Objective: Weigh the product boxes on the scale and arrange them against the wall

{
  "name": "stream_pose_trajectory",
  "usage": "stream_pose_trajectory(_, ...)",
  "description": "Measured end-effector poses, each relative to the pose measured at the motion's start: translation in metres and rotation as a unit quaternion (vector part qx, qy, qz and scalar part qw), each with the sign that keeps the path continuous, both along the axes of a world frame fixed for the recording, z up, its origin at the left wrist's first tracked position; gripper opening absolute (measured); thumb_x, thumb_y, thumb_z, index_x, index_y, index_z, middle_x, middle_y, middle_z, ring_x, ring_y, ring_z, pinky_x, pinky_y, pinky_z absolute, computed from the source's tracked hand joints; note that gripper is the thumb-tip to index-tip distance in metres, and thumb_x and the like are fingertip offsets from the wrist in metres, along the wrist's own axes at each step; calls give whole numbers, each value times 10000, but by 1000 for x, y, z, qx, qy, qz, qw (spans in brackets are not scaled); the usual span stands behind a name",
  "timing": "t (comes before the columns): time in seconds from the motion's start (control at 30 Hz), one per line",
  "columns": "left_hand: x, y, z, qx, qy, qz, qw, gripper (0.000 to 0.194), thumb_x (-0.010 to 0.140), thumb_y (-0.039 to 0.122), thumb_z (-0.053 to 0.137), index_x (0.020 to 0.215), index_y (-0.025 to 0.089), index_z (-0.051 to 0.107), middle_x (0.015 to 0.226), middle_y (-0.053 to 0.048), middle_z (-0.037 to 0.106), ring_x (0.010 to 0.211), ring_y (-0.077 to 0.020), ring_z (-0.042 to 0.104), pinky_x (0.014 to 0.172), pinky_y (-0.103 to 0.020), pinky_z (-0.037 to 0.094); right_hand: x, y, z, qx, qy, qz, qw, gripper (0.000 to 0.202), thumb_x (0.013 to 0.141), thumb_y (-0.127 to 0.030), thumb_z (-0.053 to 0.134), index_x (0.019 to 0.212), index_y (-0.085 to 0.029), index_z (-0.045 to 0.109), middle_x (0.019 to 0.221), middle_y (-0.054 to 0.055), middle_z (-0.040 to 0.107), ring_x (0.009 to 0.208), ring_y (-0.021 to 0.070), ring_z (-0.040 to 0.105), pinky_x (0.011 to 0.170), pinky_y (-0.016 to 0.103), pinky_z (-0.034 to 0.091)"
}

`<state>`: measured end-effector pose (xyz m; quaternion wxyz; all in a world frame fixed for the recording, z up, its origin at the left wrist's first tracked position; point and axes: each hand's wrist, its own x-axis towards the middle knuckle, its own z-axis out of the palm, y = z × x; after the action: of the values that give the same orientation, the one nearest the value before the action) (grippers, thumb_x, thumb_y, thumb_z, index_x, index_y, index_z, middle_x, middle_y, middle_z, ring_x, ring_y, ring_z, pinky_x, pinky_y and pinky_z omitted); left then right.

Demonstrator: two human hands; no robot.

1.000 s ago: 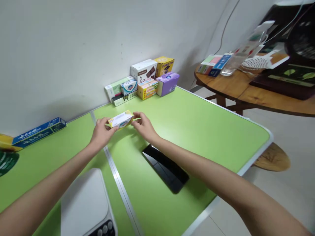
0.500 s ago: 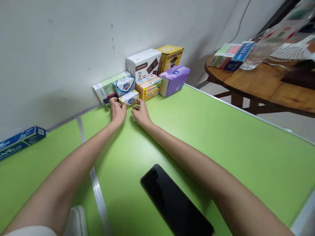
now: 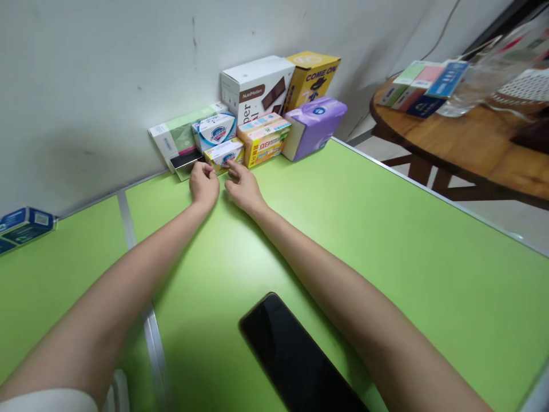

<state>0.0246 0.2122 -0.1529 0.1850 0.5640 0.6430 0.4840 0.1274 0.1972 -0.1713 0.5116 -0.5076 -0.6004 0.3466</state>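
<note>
My left hand (image 3: pixel 205 184) has its fingers curled together just in front of a small dark flat box (image 3: pixel 187 162) and the left end of a yellow-and-white soap box (image 3: pixel 225 153). What those fingers hold, if anything, is hidden. My right hand (image 3: pixel 243 187) is open, its index finger stretched to the front of the yellow-and-white soap box. Right behind it is a blue-and-white soap box (image 3: pixel 218 133). An orange-and-yellow package (image 3: pixel 266 142) sits to the right, beside a purple tissue pack (image 3: pixel 316 123).
Against the wall stand a white NutriMotion box (image 3: pixel 256 86), a yellow box (image 3: pixel 316 74) and a flat green box (image 3: pixel 180 133). A black phone (image 3: pixel 295 349) lies on the green table (image 3: pixel 412 229). Far left is a blue box (image 3: pixel 28 226); a wooden table (image 3: pixel 463 149) stands at right.
The view has shifted slightly. My left hand's fingers have drawn back from the soap box's end and curled in. My right index finger now reaches onto the box's front.
</note>
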Motion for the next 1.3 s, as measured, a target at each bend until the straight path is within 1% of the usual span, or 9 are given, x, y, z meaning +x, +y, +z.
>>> stream_pose_trajectory(0.2,-5,-11,13,-108,-24,-46,993,175,743,11,468,766,171,537,851,-44,640,885,-161,615,864,-305,449,-1,-5,7,-12,-77,1,997,603,627,-111,487,1224,-115,575,1341,141,526,1245,294,486,1035,459,406)
stream_pose_trajectory(0.37,-33,-61,34,-167,-4,-116,979,333,714,37,527,1023,126,613,1056,-94,690,1000,-176,637,871,-277,474,-15,-41,26,-51,-145,32,988,600,611,-140,506,1205,-117,594,1241,122,619,1206,311,523,1064,481,352)
stream_pose_trajectory(0.57,-100,-152,62,-171,66,-192,964,708,635,71,604,1323,77,438,1392,-188,462,1264,-255,463,1041,-331,377,-65,-128,69,-72,-160,284,943,519,605,-143,511,1108,-165,636,1160,110,663,1069,288,611,967,434,452)
stream_pose_trajectory(0.63,-124,-181,72,-158,89,-211,961,654,643,75,584,1287,117,480,1366,-156,489,1229,-252,489,1028,-351,393,-87,-155,88,-80,-158,347,921,500,595,-122,500,1073,-161,640,1107,105,677,991,276,638,910,423,489)
stream_pose_trajectory(0.77,-172,-227,83,-142,110,-223,958,360,719,90,485,1045,177,610,1039,-66,671,941,-205,629,821,-338,510,-135,-190,117,-105,-132,392,904,384,634,-96,494,975,-160,659,1005,74,698,953,247,648,895,413,501)
stream_pose_trajectory(0.87,-210,-252,80,-133,107,-196,966,311,737,63,439,963,186,614,931,-35,692,838,-168,645,720,-280,527,-175,-204,123,-110,-131,434,884,420,651,-35,483,1013,-157,657,1026,68,699,996,223,642,927,410,495)
stream_pose_trajectory(0.97,-255,-267,67,-121,110,-115,980,340,716,20,422,954,167,616,966,-58,682,876,-168,644,766,-283,530,-218,-208,115,-89,-192,461,862,451,688,0,479,1085,-148,634,1113,88,680,989,197,657,884,369,535)
stream_pose_trajectory(1.13,-339,-275,43,-105,140,52,983,505,668,-18,417,1120,141,578,1200,-130,588,1162,-228,534,1024,-390,409,-278,-187,91,-38,-306,393,866,457,723,-9,489,1162,-81,593,1219,192,613,1098,267,611,926,428,511)
stream_pose_trajectory(1.3,-401,-259,39,-86,168,89,978,580,681,50,445,1252,129,500,1427,-140,416,1396,-281,230,1140,-482,194,-315,-156,86,33,-375,317,870,588,713,17,474,1293,-73,486,1385,191,464,1318,289,392,1104,473,316)
